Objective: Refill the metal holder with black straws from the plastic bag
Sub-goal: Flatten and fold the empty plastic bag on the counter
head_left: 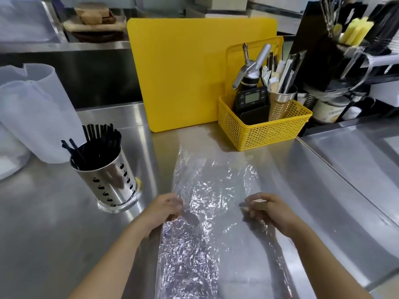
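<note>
Fingers [176,209] of the left hand [164,209] and right hand [264,209] pinched the flat plastic bag [207,212], its length running away from the person along the table [43,234], while the straw-filled metal holder [108,178] stood nearer the left.

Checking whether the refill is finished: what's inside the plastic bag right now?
The plastic bag lies flat and looks empty; no straws show through. Both hands, left hand and right hand, hold its edges. Black straws stand in the metal holder.
</note>
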### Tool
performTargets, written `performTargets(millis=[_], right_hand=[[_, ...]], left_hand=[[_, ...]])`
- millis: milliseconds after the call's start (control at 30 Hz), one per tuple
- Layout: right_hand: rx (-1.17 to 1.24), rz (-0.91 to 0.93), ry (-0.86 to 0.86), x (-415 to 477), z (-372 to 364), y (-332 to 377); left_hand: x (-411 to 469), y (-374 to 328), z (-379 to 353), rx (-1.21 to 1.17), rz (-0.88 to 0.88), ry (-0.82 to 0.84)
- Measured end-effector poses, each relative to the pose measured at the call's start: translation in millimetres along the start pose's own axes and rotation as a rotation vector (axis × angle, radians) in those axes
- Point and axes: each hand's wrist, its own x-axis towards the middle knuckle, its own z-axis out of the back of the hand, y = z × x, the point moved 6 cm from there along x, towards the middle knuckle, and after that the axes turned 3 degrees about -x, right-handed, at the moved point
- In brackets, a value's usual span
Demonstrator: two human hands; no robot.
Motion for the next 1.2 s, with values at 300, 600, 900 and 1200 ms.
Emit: performTargets(millis=[300, 600, 900, 1200], right_hand=[[0.125, -0.043, 0.215, -15.4, -2.4, -10.8], [0.215, -0.023, 0.159, -23.0, 2.7, -14.9], [0.297, 0.043, 0.067, -26.6, 5.7, -17.6], [0.335, 0.17, -0.045, -35.6, 5.0, -21.1]], left_hand=[[-13.6, 26.5, 5.6, -0.185, 0.1, 0.169], [-18.5, 31.2, 13.8, -0.243, -0.005, 0.032], [-24.7, 43.3, 15.5, -0.524, 0.031, 0.009], [-19.9, 48.9, 12.9, -0.34, -0.038, -0.182]])
